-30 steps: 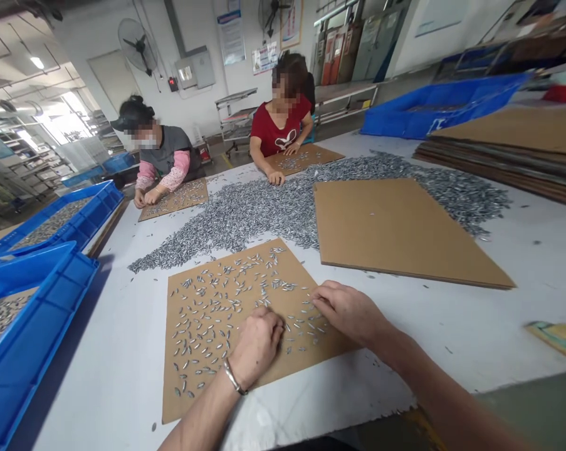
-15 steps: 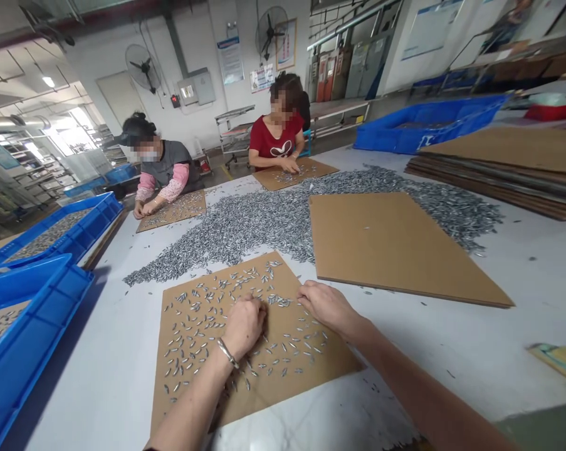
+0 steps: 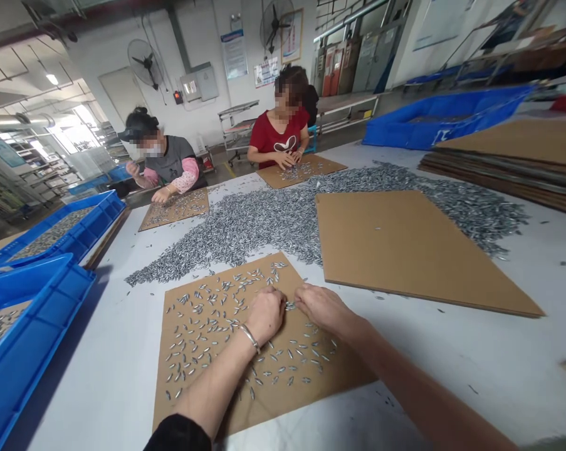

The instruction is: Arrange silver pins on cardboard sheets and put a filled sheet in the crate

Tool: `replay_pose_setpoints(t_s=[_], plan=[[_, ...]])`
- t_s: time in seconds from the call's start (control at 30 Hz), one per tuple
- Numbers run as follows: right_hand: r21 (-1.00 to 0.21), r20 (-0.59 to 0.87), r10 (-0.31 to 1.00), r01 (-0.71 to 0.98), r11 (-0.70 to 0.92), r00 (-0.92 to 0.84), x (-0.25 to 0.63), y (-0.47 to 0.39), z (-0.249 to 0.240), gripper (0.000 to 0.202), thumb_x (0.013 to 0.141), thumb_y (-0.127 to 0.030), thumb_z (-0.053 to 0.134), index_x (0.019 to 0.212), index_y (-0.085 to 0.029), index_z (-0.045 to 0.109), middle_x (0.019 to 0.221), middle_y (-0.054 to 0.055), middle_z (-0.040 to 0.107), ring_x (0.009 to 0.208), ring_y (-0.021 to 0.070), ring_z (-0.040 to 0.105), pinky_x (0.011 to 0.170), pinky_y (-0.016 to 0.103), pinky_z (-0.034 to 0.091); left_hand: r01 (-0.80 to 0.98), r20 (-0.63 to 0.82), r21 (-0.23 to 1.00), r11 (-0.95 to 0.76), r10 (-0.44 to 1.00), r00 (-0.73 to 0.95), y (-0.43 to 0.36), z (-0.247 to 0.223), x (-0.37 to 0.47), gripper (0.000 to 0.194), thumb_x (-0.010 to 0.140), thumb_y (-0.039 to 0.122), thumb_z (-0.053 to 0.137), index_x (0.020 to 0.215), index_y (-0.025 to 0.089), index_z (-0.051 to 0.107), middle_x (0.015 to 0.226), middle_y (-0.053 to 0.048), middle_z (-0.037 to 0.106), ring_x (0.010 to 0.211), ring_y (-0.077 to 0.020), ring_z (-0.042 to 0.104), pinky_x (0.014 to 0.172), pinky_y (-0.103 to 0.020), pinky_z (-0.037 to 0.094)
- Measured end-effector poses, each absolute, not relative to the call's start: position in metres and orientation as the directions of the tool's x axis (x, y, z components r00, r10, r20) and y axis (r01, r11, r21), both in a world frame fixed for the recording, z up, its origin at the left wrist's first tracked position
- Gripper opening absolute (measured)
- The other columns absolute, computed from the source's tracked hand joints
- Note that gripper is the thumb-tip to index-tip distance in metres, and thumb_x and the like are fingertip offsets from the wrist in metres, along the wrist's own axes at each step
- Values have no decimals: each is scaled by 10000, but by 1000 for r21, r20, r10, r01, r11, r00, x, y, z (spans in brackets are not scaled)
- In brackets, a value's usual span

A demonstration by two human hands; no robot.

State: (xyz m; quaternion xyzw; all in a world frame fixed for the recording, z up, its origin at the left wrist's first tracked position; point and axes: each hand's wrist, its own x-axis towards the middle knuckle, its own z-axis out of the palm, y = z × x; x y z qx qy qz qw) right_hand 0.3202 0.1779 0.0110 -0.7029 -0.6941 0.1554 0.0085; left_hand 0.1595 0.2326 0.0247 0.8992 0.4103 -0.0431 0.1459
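A brown cardboard sheet (image 3: 188, 401) lies in front of me, strewn with small silvery spindle-shaped metal pieces (image 3: 183, 357). Over its middle is my left hand (image 3: 266, 316), a bracelet on its wrist, fingers curled together and tips hidden behind the knuckles. Close to its right, my right hand (image 3: 323, 305) pinches near the sheet's right edge. A few metal pieces show in the small gap between the two hands. What either hand has between its fingertips is too small or too covered to name.
A long heap of metal pieces (image 3: 254, 219) spreads behind the sheet. To its right lie more cardboard (image 3: 405, 250) and a cardboard stack (image 3: 508, 160). Blue crates stand at left (image 3: 38, 319) and back right (image 3: 386, 131). Two co-workers (image 3: 170, 163) (image 3: 283, 131) sit across the table.
My left hand has moved right, up beside my right hand, which stays near the sheet's right edge. The co-worker at left has raised one hand off their cardboard.
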Motion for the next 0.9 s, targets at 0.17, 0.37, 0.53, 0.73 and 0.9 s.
replay_pose_setpoints(t_s=[0.17,0.37,0.53,0.73,0.9], plan=[[-257,-177,984,965,-53,7,329,183,3,294,1060,-201,405,1032,-156,695,1105,143,731,980,219,682,789,283,404,755,-243,168,-634,716,655,240,16,177,274,985,122,461,1031,126,731,1107,-169,727,1017,-260,714,864,-337,548],[-319,-201,979,942,-105,41,341,196,-7,272,1048,-220,449,1005,-149,708,1091,135,734,1006,215,671,798,269,391,736,-280,137,-663,686,671,244,23,177,278,988,140,450,1095,109,705,1173,-188,714,1049,-263,712,914,-349,551],[-399,-103,994,917,-21,-22,343,192,-4,260,1027,-200,464,992,-183,721,1062,82,729,961,186,661,798,258,388,707,-296,173,-686,648,702,228,34,167,307,1023,228,424,1100,120,701,1149,-173,720,1050,-259,701,939,-350,544],[-289,-130,984,954,76,-118,335,190,-9,273,1034,-195,449,999,-160,718,1067,121,739,1000,230,673,832,298,396,703,-349,214,-678,619,703,207,28,166,241,976,209,511,1022,122,731,1119,-180,738,986,-263,712,854,-330,558],[-237,-162,985,972,10,-50,330,204,1,324,1056,-207,397,1049,-137,714,1121,162,733,1008,256,690,800,315,396,748,-292,217,-627,689,663,223,31,158,290,1006,200,442,1015,128,723,1091,-165,737,949,-240,706,838,-319,545]])
